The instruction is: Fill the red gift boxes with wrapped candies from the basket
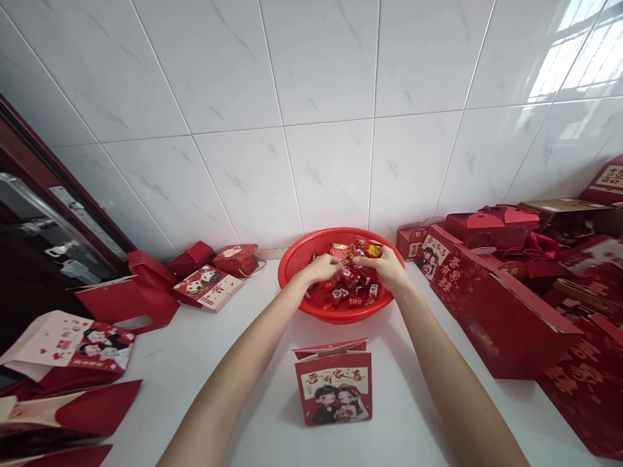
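Note:
A red perforated plastic basket (294, 259) stands against the wall, filled with small wrapped candies (348, 279), mostly red. Over the middle of the candies is my left hand (325, 268), its fingers bent together; whatever they grip is hidden. My right hand (387, 267) reaches in at the basket's right side, thumb pointing inward, fingers curled around wrapped candies; a yellow-and-red one (374, 250) shows above the thumb. Between my forearms, in front of the basket, a red gift box (335, 389) with a cartoon bridal couple stands upright, its top flaps loosely parted.
On the left lie several red boxes, including one with a cartoon print (208, 287) and unfolded ones (131, 301). A long red box (506, 311) and piled red boxes (491, 224) line the right. White tiled wall (331, 175) rises behind; a dark door with a metal handle (29, 201) is at left.

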`<action>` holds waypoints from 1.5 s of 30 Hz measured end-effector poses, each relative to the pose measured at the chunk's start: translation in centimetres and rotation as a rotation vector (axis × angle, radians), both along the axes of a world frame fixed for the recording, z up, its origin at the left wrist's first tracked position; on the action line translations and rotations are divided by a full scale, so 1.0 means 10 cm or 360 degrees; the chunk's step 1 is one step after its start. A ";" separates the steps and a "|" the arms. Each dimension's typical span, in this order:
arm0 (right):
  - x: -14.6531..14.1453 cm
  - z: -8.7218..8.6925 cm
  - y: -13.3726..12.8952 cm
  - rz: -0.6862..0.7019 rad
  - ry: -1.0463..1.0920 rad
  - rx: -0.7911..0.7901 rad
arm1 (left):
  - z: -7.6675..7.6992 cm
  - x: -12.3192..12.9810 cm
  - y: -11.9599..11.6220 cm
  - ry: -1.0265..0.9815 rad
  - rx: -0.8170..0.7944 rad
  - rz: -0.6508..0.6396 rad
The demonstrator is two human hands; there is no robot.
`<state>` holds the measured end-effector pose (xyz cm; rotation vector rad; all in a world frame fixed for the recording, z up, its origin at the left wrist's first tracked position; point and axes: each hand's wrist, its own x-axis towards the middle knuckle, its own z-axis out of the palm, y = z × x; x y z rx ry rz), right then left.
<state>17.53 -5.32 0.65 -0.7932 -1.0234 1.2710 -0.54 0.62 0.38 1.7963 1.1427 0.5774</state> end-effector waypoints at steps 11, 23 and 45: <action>0.00 0.03 -0.02 -0.0059 0.0002 0.0092 | 0.13 0.03 -0.19 0.0508 -0.0065 -0.0352; 0.07 0.75 -0.75 0.0500 -0.0398 0.0305 | 0.78 -0.92 -1.84 -0.0014 0.0275 -0.0592; 0.25 0.96 -1.26 0.0401 -0.1314 0.0587 | 0.38 -0.40 -1.62 -0.0168 0.0558 0.0003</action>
